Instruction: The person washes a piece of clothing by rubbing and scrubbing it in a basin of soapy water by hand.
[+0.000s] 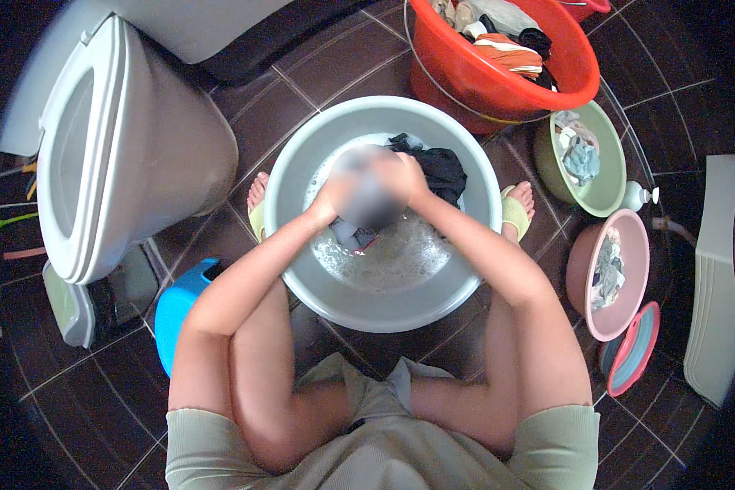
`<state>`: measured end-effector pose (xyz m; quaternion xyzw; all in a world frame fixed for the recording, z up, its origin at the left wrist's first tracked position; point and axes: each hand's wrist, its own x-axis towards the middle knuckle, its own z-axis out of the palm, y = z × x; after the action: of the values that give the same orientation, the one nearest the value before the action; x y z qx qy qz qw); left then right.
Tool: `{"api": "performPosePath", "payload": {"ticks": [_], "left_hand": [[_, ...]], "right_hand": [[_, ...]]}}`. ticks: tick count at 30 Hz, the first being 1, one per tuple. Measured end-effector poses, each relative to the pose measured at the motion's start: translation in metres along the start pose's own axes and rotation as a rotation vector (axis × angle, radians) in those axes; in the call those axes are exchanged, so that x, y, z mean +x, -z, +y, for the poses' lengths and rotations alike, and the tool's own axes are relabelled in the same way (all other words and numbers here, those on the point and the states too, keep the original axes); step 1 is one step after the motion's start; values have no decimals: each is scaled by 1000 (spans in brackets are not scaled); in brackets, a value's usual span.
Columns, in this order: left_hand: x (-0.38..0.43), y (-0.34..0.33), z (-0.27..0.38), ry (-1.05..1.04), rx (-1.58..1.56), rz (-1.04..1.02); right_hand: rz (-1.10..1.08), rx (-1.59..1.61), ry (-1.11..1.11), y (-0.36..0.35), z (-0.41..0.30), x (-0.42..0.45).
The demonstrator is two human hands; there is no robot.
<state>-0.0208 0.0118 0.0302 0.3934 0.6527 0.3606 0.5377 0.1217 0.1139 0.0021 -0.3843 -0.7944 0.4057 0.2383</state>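
A large pale plastic basin stands on the floor between my feet, with sudsy water in it. My left hand and my right hand meet over the middle of the basin, at a dark grey wet cloth. A blurred patch covers most of the fingers and part of the cloth, so the exact grip is hidden. Black fabric lies in the water just beyond my right hand, against the basin's far right side.
A red bucket of clothes stands at the upper right. Right of it are a green basin and a pink basin, both holding cloths, a white bottle and a collapsible basin. A toilet and a blue plastic stool are left.
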Motion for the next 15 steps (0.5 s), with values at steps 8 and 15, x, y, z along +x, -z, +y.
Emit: {"api": "performPosePath", "payload": {"ticks": [8, 15], "left_hand": [[-13, 8, -23, -221, 501, -44], [-30, -23, -15, -247, 1057, -291]], "right_hand": [[-189, -142, 293, 36, 12, -43], [-414, -597, 434, 6, 35, -64]]}}
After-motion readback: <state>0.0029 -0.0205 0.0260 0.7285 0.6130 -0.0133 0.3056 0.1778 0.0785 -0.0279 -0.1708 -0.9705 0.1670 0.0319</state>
